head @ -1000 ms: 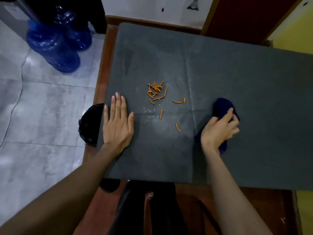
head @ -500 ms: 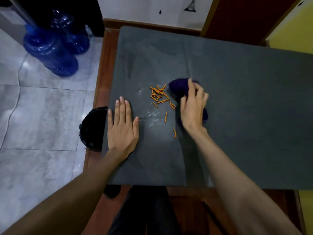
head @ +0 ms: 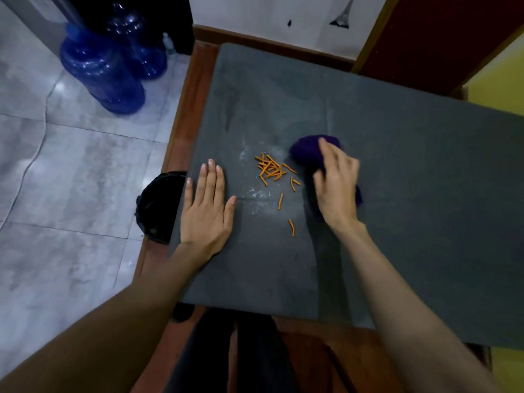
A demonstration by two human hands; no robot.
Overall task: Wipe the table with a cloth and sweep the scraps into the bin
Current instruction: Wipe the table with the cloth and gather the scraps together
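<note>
The right hand [head: 336,188] presses a dark purple cloth [head: 310,151] flat against the grey desk [head: 411,194]; its grip is loosely closed over the bunched fabric, fingers curled down across the top, so the cloth pokes out ahead of the fingertips and a little behind the wrist side. The orange scraps [head: 270,168] lie just beside that grip on its inner side, most in a tight cluster, a few strays trailing back toward the person. Beyond them the left hand [head: 208,205] rests palm-down near the desk's edge, its grip fully open, fingers straight, holding nothing. The black bin [head: 158,205] sits on the floor just past that open hand, tucked against the desk's side.

To do this sweep well, I would keep the cloth broad and low so no sticks slip under it, start behind the two strays nearest the body so they join the pile, and push in one steady stroke toward the bin. The left hand seems to block that path and would need to lift or cup at the edge.

The right hand is blurred, so exact finger placement is hard to read. Much of the bin is hidden under the desk edge, and its inside is too dark to make out. White specks around the scraps may be crumbs or dampness; I cannot tell.
</note>
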